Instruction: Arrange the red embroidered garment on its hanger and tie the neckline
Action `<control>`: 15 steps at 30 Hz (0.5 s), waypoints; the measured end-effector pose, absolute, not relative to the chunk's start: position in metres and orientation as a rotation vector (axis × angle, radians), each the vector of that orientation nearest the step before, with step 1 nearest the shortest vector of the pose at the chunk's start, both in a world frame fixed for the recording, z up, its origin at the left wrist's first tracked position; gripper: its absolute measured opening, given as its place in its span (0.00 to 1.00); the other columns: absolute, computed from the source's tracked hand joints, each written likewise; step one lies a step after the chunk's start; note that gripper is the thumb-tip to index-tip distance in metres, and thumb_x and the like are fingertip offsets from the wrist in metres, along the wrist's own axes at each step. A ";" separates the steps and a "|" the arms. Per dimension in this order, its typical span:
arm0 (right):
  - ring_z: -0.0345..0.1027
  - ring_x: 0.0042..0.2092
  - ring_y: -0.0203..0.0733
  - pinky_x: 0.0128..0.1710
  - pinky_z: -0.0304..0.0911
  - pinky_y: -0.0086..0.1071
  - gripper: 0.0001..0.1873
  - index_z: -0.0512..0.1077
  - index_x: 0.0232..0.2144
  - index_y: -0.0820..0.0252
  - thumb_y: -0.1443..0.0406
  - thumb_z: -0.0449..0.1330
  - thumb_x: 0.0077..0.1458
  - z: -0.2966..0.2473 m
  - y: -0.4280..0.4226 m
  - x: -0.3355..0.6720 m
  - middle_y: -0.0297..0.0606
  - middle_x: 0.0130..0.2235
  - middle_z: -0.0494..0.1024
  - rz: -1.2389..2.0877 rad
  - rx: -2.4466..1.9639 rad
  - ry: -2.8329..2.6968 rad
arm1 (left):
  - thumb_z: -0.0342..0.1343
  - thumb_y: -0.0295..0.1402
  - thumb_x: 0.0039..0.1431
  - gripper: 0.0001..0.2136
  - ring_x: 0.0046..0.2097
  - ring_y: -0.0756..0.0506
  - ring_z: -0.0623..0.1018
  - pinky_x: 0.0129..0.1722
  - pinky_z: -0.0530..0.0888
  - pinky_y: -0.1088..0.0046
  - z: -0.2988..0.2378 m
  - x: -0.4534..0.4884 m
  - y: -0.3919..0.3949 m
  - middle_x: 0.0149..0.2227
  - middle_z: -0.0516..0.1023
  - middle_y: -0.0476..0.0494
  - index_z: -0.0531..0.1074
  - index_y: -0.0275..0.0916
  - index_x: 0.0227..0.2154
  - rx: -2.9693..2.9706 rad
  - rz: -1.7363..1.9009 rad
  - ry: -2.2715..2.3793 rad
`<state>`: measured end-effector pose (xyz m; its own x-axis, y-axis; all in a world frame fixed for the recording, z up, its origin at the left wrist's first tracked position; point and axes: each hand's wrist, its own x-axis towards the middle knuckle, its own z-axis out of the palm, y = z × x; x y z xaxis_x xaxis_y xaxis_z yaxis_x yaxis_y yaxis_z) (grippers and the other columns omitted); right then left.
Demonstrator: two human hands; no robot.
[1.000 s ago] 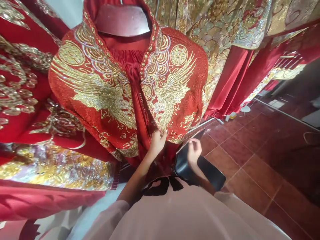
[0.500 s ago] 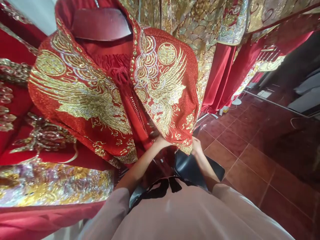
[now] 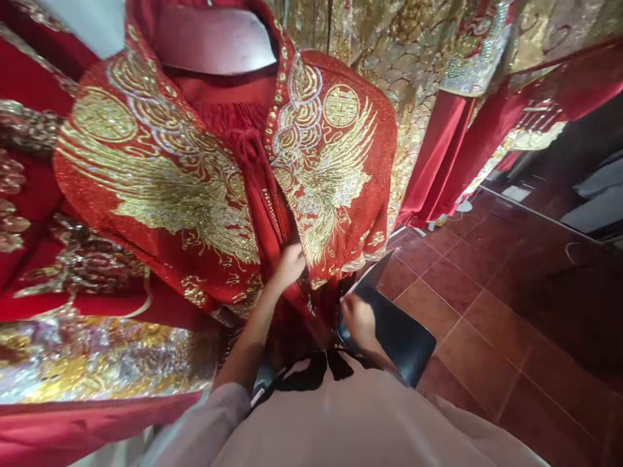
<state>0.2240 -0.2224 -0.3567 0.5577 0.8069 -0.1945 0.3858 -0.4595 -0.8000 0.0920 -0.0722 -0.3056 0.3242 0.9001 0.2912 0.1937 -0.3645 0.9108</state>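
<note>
Red tiled floor (image 3: 467, 331) stretches right of a hanging red jacket (image 3: 204, 201), its 2 front edges parted, and past the right edge of a black chair (image 3: 406, 337). Left hand (image 3: 292, 261) at the jacket's front edge, blurred right hand (image 3: 359, 318) above the chair; I cannot tell whether either grips.

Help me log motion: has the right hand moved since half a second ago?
Yes: against the black seat, the right hand moved left and lower in view.

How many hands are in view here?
2: the left hand at the red jacket's front opening; the right hand lower, in front of a black, seat-like object. No other hand shows.
</note>
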 end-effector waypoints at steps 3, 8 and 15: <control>0.65 0.48 0.45 0.47 0.61 0.38 0.23 0.65 0.47 0.64 0.54 0.52 0.56 -0.326 -0.205 0.223 0.50 0.48 0.69 0.132 -1.802 -1.150 | 0.49 0.42 0.61 0.16 0.40 0.43 0.76 0.43 0.74 0.63 -0.308 0.065 -0.084 0.41 0.74 0.38 0.69 0.34 0.44 1.855 1.456 1.326; 0.50 0.59 0.58 0.53 0.55 0.53 0.34 0.55 0.56 0.67 0.55 0.57 0.52 -0.319 -0.136 0.207 0.59 0.58 0.54 -0.255 -1.760 -1.359 | 0.60 0.41 0.49 0.29 0.59 0.29 0.60 0.57 0.57 0.48 -0.313 0.046 -0.080 0.56 0.61 0.22 0.64 0.28 0.51 2.060 1.517 2.046; 0.48 0.61 0.57 0.54 0.54 0.52 0.35 0.48 0.60 0.72 0.58 0.51 0.55 -0.340 -0.085 0.236 0.62 0.57 0.56 -0.307 -1.747 -1.256 | 0.51 0.37 0.59 0.22 0.53 0.33 0.66 0.55 0.60 0.54 -0.320 0.018 -0.069 0.50 0.65 0.24 0.66 0.27 0.52 2.130 1.480 2.094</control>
<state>0.2357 -0.0849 -0.3397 0.4458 0.6112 0.6540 0.8440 -0.0437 -0.5346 0.0177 -0.0686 -0.3203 -0.1727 0.7110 0.6817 0.8798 -0.1998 0.4312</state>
